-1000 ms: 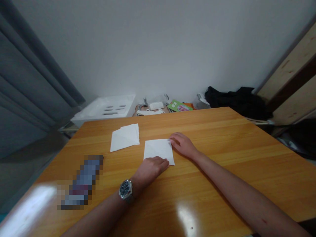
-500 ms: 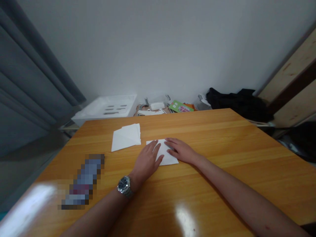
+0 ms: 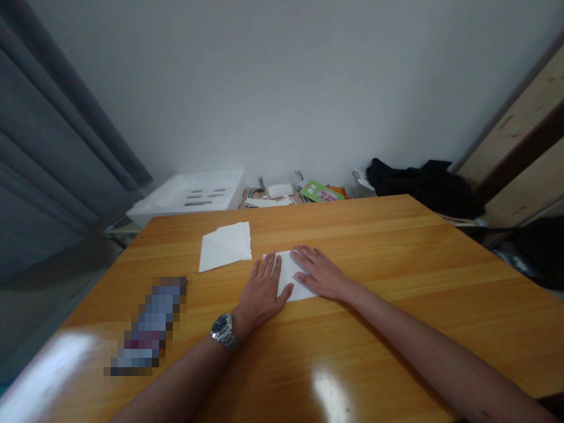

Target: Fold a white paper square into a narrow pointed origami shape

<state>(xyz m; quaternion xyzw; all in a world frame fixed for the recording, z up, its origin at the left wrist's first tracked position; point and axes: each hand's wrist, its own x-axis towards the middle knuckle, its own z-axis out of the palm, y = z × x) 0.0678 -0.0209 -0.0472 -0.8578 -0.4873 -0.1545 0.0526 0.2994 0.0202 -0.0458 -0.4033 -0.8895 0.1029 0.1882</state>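
A white sheet of paper (image 3: 288, 276) lies on the wooden table (image 3: 374, 235), partly covered by both hands. Flat on its left side rests my left hand (image 3: 263, 294), fingers spread and thumb pointing right across the paper. My right hand (image 3: 321, 274) lies over the right side of the sheet, its fingers stretched out and the thumb apart. Neither hand grips anything. To the left of the sheet sits a small stack of white paper (image 3: 224, 245).
A pixelated, phone-like object (image 3: 152, 326) lies on the table at the left. Behind the table are a white foam tray (image 3: 176, 202), a green booklet (image 3: 321, 191), assorted small items and a black cloth-like heap (image 3: 418, 185). A grey curtain hangs at the left.
Both hands have flattened and spread their fingers more on the sheet. My left hand's fingers have straightened, and the sheet has shifted slightly towards me.
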